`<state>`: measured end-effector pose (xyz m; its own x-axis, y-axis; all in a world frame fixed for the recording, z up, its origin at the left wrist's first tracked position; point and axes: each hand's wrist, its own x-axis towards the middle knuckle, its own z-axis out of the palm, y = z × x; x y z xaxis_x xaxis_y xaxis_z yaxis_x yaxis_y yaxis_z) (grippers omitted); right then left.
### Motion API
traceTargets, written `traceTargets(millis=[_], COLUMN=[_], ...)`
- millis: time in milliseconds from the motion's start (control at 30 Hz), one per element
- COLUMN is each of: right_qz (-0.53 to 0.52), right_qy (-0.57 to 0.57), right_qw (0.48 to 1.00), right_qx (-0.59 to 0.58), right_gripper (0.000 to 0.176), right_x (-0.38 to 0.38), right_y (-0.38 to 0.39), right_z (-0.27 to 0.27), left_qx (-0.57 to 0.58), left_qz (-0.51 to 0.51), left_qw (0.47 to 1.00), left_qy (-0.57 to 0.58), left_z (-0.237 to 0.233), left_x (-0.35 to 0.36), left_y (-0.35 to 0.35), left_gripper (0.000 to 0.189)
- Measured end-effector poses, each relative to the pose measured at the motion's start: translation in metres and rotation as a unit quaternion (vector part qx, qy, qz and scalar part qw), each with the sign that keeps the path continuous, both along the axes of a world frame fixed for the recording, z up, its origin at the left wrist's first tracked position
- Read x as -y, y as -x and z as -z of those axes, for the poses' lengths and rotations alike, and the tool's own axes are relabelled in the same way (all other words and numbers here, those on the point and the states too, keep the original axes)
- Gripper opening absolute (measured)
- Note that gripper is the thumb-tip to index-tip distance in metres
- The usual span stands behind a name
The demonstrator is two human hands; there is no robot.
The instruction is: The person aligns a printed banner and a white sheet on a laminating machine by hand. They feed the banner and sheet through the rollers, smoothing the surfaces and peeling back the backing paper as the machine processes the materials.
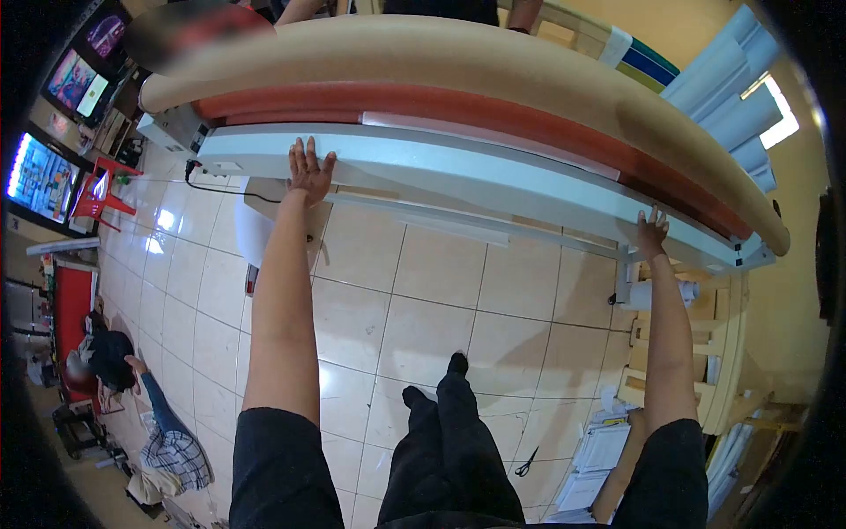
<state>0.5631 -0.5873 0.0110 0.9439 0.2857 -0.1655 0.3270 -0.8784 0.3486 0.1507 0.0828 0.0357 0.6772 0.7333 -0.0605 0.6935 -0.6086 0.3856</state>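
Observation:
A long roller machine with a white front panel (467, 181) stretches across in front of me. Red rollers (291, 99) run behind the panel, and a large tan roll (423, 53) lies along the top. On the left part of the panel, my left hand (310, 175) rests flat with its fingers spread. My right hand (652, 234) touches the panel near its right end, fingers stretched out. Neither hand holds anything. Between the panel and the rollers shows a pale, shiny strip (493, 141). A black cable (225, 189) plugs into the panel's left end.
Scissors (526, 463) lie on the tiled floor (432, 264) near my feet. A wooden rack (723, 326) stands right, with white packs (595, 463) below. At left are a red chair (101, 194), screens (40, 176) and people (110, 357). Another person (441, 11) is behind the machine.

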Motion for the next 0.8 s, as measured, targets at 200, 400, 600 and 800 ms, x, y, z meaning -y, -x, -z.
traceTargets(millis=[200,400,600,800], right_qz=[0.123,0.052,0.171,0.107], right_qy=[-0.199,-0.256,-0.262,-0.268], right_qw=[0.971,0.963,0.949,0.935], right_qx=[0.054,0.065,0.043,0.206], right_gripper=[0.055,0.042,0.042,0.038], right_x=[-0.034,-0.103,-0.143,-0.154], right_y=[0.035,0.028,0.057,0.072], right_z=[-0.03,-0.051,-0.078,-0.048], left_qx=[-0.028,0.028,0.045,0.218], left_qz=[0.023,0.186,-0.004,0.07], left_qw=[0.997,0.932,0.986,0.947], left_qy=[-0.066,-0.309,-0.158,-0.223], left_z=[0.057,0.083,0.001,-0.014], left_x=[-0.046,-0.066,0.0,0.083], left_y=[0.002,0.009,-0.003,-0.056], left_gripper=[0.087,0.076,0.051,0.032])
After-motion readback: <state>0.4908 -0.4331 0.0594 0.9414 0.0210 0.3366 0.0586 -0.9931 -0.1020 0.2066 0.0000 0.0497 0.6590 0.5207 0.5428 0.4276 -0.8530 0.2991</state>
